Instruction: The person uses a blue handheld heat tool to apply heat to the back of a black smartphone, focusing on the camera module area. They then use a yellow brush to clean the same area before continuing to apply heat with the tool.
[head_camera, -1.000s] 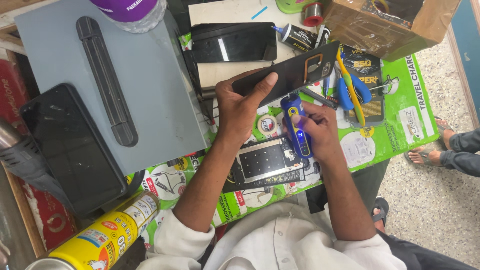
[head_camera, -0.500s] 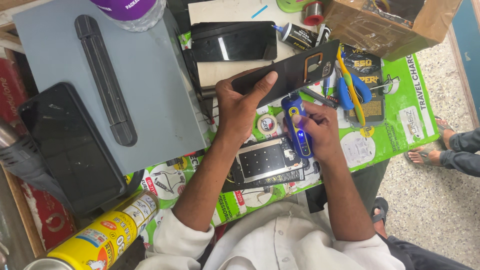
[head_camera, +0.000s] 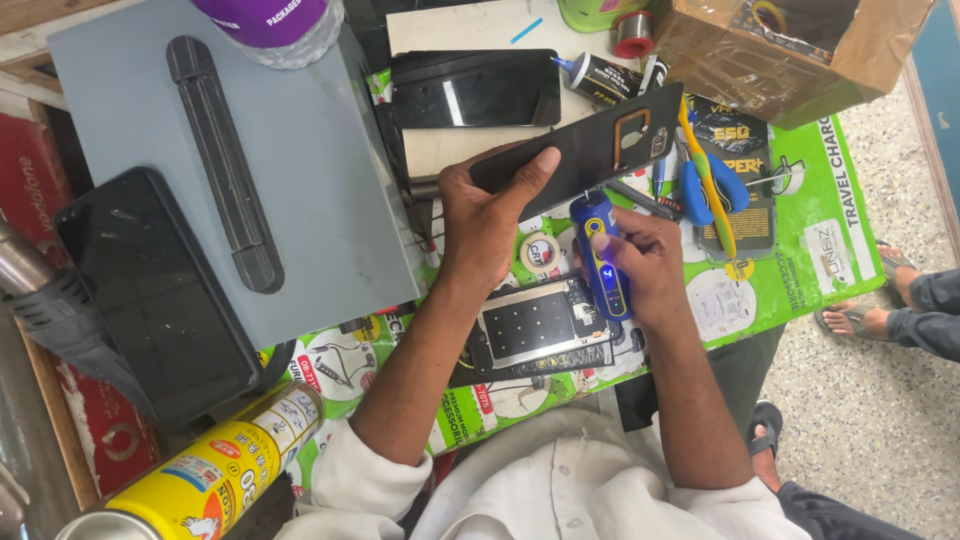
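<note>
Held in the grip of the left hand (head_camera: 485, 225) is a black phone back cover (head_camera: 590, 150), tilted, with thumb along its lower edge, just right of centre in the frame. Compared with the frames a moment earlier, almost nothing has shifted: cover and tool are kept in the same pose, so the work appears to be paused at one spot rather than moved on.

At far left, a dark tablet (head_camera: 155, 290) is laid beside a grey case (head_camera: 330, 190), with a yellow spray can (head_camera: 215, 470) at lower left. On the desk (head_camera: 800, 280) below the hands an opened phone body (head_camera: 540, 330) is seen. The right hand (head_camera: 650, 265) is closed around a blue electric screwdriver (head_camera: 600, 255), its tip raised to the cover's lower edge. Blue-handled cutters (head_camera: 710, 185) and a cardboard box (head_camera: 790, 50) lie upper right.
</note>
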